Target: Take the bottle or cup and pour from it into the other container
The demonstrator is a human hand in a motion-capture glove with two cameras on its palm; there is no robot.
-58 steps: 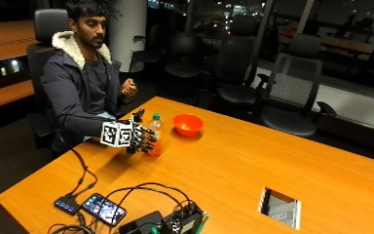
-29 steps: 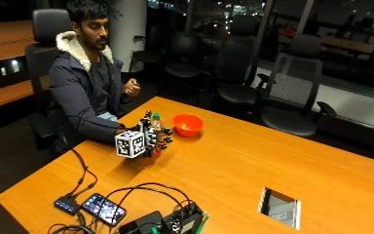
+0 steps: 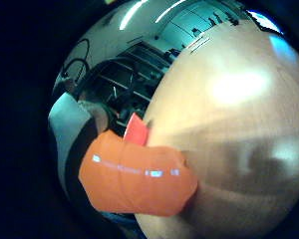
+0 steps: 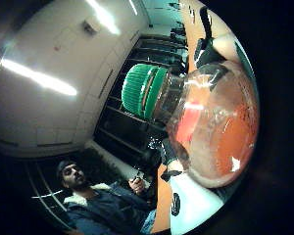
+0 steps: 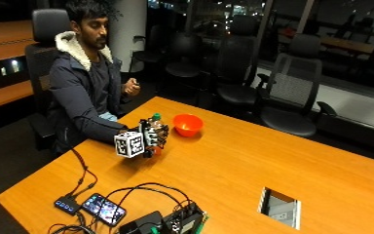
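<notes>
1. One person sits at the table (image 5: 252, 161), at its far corner, and holds a bottle (image 5: 155, 127) in the gloved right hand (image 5: 149, 137).
2. The fingers (image 4: 206, 49) of this hand are curled round the bottle, as the thumb side palm view shows; there the bottle fills much of the picture.
3. The bottle is clear, with orange liquid inside and a green cap (image 4: 144, 91) closed on its neck.
4. From the outside view I cannot tell if the bottle stands on the table or is a little above it; it looks about upright.
5. An orange bowl (image 5: 187, 124) stands on the table just beside the bottle, on the side farther from the person. Bottle and bowl are not touching.
6. In the little finger side palm view an orange label (image 3: 139, 179) of the bottle is close to the palm, and the wood of the table spreads behind it.
7. The bare left hand (image 5: 132, 87) is lifted near the chest, apart from the bottle and the bowl.
8. At the near edge of the table lie some devices (image 5: 102, 208) with black cables (image 5: 83, 170) running to them.
9. A cable hatch (image 5: 280, 207) is cut in the table, well apart from the bowl.
10. Several office chairs (image 5: 290, 92) stand behind the table.
</notes>
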